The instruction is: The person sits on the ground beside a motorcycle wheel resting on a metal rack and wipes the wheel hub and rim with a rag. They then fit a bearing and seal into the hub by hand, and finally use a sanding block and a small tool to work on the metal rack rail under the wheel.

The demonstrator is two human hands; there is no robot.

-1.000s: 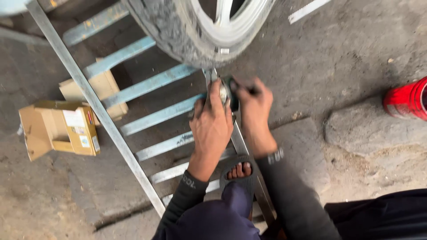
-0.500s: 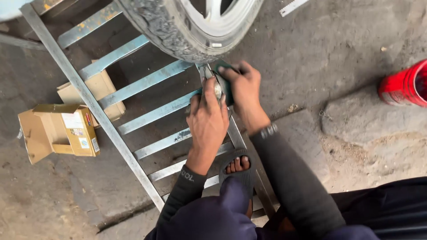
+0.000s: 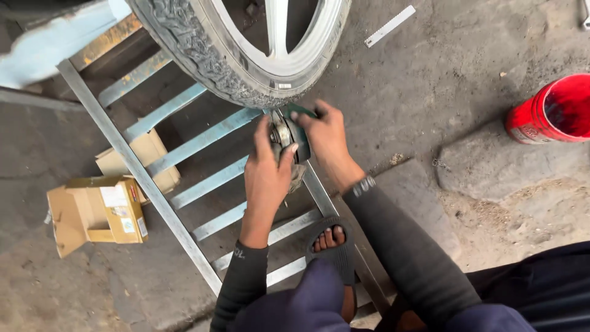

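A dark curved metal part with a shiny round fitting (image 3: 284, 134) is held between both hands just below a car tyre (image 3: 203, 61) with a silver rim. My left hand (image 3: 267, 175) grips the part from the near side, thumb against the fitting. From the right, my right hand (image 3: 326, 138) clasps the same part, with a green piece showing at its fingertips. Both arms wear dark sleeves, and a watch sits on the right wrist. My sandalled foot (image 3: 332, 243) rests on a metal ladder-like frame (image 3: 184, 160) lying on the concrete.
Two open cardboard boxes (image 3: 95, 212) lie left of the frame. A red bucket (image 3: 553, 110) stands at the right edge. At the top, a flat metal strip (image 3: 389, 26) lies on the ground. A light blue car body panel (image 3: 55, 43) shows top left.
The view has shifted so the tyre and hands sit higher and nearer. My right hand has closed further around the part beside my left.
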